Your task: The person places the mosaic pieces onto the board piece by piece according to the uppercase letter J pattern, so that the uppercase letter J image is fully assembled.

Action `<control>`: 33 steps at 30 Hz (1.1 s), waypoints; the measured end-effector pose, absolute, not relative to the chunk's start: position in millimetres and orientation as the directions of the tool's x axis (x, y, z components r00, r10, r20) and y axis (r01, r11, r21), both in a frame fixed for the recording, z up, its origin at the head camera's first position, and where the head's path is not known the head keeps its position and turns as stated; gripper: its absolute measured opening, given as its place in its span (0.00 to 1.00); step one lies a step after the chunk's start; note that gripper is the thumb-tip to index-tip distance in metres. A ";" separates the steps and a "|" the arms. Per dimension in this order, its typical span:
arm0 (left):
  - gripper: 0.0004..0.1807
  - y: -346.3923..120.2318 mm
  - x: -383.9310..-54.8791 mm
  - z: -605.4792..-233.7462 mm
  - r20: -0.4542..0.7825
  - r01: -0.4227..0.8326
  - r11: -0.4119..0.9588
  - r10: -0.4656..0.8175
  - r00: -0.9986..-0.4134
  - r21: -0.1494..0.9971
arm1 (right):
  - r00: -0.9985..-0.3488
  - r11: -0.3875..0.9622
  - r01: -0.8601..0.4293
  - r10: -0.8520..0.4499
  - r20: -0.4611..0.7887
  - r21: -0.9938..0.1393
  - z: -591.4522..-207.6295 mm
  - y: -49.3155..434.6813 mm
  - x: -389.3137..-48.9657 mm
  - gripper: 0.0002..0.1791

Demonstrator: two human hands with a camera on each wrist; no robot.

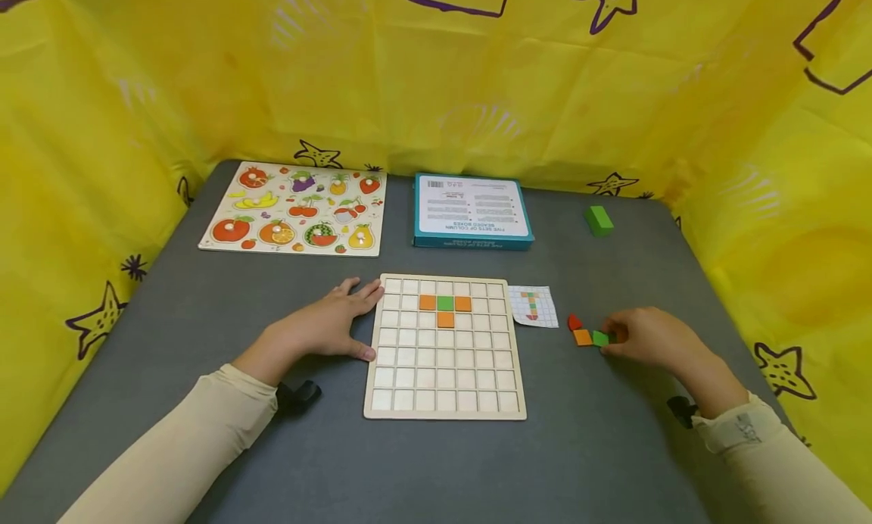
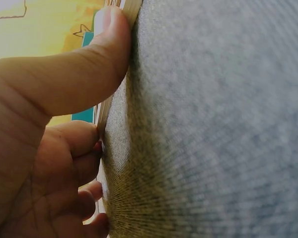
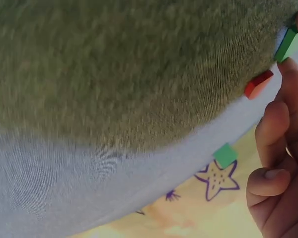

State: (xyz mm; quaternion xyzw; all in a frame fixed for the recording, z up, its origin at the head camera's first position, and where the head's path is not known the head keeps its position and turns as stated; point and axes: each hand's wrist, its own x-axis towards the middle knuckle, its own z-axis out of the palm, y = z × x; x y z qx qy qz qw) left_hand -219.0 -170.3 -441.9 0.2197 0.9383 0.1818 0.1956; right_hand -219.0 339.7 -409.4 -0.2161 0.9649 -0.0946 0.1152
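We rest our left hand [image 1: 330,323], fingers spread, against the left rim of a pale wooden grid board [image 1: 446,378] mid-bench. Toward the right edge of the grey bench [image 1: 436,471], our right hand [image 1: 650,338] pinches a small green tile [image 3: 289,45], near an orange square tile [image 1: 582,338] and a small red tile [image 1: 575,322].

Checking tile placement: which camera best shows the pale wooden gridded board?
Head view: the pale wooden gridded board shows its whole grid from above. Left wrist shows only its edge; right wrist shows none clearly.
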 end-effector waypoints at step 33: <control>0.62 -164.8 -220.8 -435.3 -0.318 0.355 0.850 0.486 -0.814 0.389 | -0.646 0.640 -0.740 -0.762 -0.044 -0.207 -415.4 134.2 -229.4 0.12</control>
